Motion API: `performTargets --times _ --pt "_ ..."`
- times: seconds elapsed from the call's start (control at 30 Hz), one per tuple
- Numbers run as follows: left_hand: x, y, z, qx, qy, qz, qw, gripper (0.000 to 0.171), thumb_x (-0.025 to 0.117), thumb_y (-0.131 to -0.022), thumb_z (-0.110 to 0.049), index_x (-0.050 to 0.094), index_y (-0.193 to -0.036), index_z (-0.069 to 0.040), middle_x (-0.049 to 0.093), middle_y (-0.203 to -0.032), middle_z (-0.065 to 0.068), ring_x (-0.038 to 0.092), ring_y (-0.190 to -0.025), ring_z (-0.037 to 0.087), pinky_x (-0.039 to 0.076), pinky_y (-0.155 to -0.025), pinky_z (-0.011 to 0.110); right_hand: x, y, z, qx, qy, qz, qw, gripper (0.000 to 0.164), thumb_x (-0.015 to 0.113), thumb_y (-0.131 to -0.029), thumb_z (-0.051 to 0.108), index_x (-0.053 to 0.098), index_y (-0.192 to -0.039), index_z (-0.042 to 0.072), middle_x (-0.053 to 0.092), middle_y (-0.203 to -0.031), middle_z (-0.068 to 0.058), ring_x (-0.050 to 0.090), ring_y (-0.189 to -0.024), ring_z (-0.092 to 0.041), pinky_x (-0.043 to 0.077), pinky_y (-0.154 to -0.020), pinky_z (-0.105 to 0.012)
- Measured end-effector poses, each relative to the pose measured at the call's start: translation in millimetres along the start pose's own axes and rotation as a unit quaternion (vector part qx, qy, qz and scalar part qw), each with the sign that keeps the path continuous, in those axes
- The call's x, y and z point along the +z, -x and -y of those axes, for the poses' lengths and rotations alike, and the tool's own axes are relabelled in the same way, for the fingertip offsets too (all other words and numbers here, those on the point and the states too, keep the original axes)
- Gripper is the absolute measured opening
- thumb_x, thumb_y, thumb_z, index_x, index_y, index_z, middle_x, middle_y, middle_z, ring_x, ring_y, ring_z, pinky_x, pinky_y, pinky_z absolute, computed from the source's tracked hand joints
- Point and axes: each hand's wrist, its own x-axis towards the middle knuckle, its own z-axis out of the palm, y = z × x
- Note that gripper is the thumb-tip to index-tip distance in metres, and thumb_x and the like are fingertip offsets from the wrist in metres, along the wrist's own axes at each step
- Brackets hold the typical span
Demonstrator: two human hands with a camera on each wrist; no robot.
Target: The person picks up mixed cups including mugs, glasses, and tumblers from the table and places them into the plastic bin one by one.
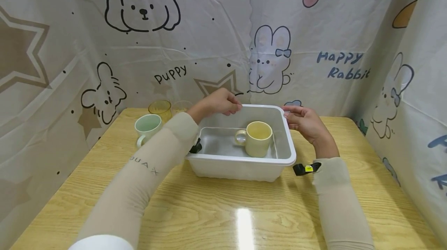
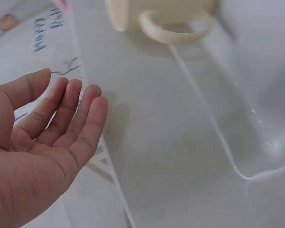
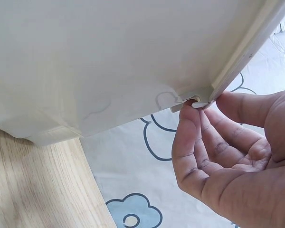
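A white translucent plastic bin (image 1: 241,161) stands on the wooden table (image 1: 216,211) with a pale yellow mug (image 1: 258,139) upright inside it. My left hand (image 1: 223,104) hovers at the bin's far left rim. In the left wrist view this left hand (image 2: 61,128) is relaxed with straight fingers beside the bin's wall (image 2: 180,142), and the mug's handle (image 2: 175,31) shows above it. My right hand (image 1: 297,118) is at the far right corner. There the right hand (image 3: 204,109) pinches the rim of the bin (image 3: 109,57), index fingertip under the lip and thumb on its edge.
A mint green mug (image 1: 148,126), an amber glass (image 1: 160,108) and a clear glass (image 1: 181,106) stand left of the bin at the table's back. Cartoon-printed cloth (image 1: 314,48) walls the table on three sides. Bare wood lies in front of the bin.
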Motion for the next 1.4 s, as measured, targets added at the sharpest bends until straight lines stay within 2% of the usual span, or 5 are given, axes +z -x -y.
performTargets --times 0.27,0.6,0.93,1.17,1.4 --pt "-12.4 15.7 -10.8 0.028 0.044 -0.033 0.9981 0.025 0.065 -0.101 -0.012 0.069 -0.122 0.001 0.068 -0.121 0.021 0.064 -0.112 0.033 0.055 -0.096 0.038 2 -1 0 -0.01 -0.027 0.007 1.0 0.047 0.058 -0.105 0.012 0.046 -0.145 -0.01 0.069 -0.107 0.001 0.068 -0.091 -0.01 0.058 -0.08 -0.023" --pt "-28.0 26.4 -18.5 0.033 0.086 -0.072 0.9931 0.023 0.067 -0.101 -0.017 0.07 -0.121 -0.006 0.067 -0.12 0.012 0.065 -0.109 0.026 0.052 -0.103 0.043 1 0 1 -0.01 -0.029 0.007 0.999 0.048 0.058 -0.105 0.012 0.045 -0.145 -0.011 0.07 -0.104 0.002 0.068 -0.09 -0.009 0.058 -0.08 -0.023" --pt "-41.5 43.4 -20.2 0.055 0.129 -0.107 0.9843 0.026 0.067 -0.101 -0.014 0.068 -0.124 -0.002 0.066 -0.125 0.015 0.066 -0.113 0.029 0.054 -0.097 0.035 1 0 -1 -0.01 -0.04 0.008 0.999 0.047 0.058 -0.105 0.01 0.045 -0.144 -0.012 0.069 -0.106 0.002 0.068 -0.091 -0.009 0.058 -0.08 -0.023" --pt "-47.1 69.1 -18.1 0.089 0.112 -0.127 0.9815 0.027 0.065 -0.102 -0.017 0.068 -0.125 -0.003 0.066 -0.122 0.013 0.064 -0.111 0.025 0.054 -0.097 0.036 1 -1 -1 -0.006 -0.025 0.007 1.0 0.048 0.058 -0.105 0.014 0.046 -0.146 -0.01 0.068 -0.108 0.001 0.067 -0.092 -0.009 0.057 -0.082 -0.023" --pt "-53.6 92.9 -7.8 0.106 0.075 -0.146 0.9807 0.027 0.067 -0.101 -0.021 0.07 -0.123 -0.005 0.069 -0.111 0.01 0.062 -0.097 0.024 0.054 -0.084 0.032 2 -3 -2 -0.004 -0.034 -0.004 0.999 0.046 0.06 -0.104 0.014 0.049 -0.143 -0.007 0.068 -0.11 0.002 0.067 -0.092 -0.01 0.058 -0.081 -0.024"
